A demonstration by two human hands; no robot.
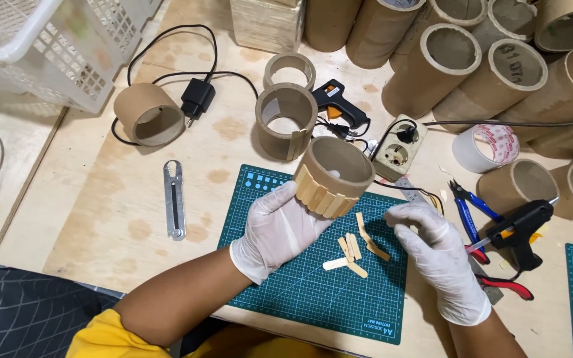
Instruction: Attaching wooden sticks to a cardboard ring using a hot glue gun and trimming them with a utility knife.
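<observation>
Fingers of the left hand (278, 229) in a white glove were wrapped around a short cardboard ring (333, 176) with little wooden sticks stuck on its side, holding it just above the green cutting mat (339, 301). The right hand (436, 255) lay flat and loose on the mat, holding nothing, beside some loose wooden sticks (356, 252). A black glue gun (522, 225) lay near it

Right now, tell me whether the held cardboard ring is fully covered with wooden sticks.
Partly covered: the cardboard ring in the left hand shows bare cardboard beyond its wooden sticks.
</observation>
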